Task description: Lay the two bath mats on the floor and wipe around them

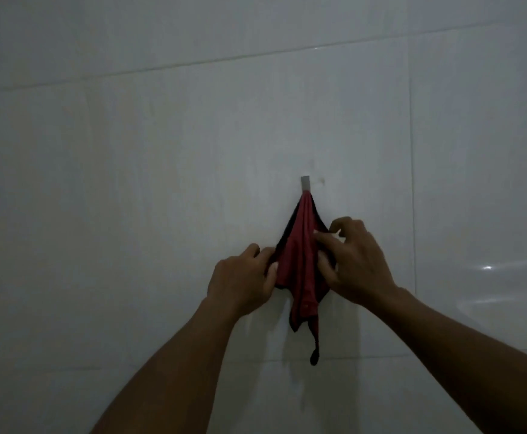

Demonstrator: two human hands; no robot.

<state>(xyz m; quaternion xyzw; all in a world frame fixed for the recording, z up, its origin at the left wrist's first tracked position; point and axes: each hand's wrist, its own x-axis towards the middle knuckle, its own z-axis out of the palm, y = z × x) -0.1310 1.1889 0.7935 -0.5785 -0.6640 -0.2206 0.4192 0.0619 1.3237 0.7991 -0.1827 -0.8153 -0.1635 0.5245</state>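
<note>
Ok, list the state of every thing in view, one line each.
red cloth: hangs bunched from the hook, held at both sides
hook: fixed to the tiled wall, carrying the cloth
left hand: grips the cloth's left edge
right hand: pinches the cloth's right side

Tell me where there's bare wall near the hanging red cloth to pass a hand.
The tiled wall is bare above the hook, left of the left hand and right of the right hand. It is crowded at the red cloth, which both hands grip below the hook.
</note>
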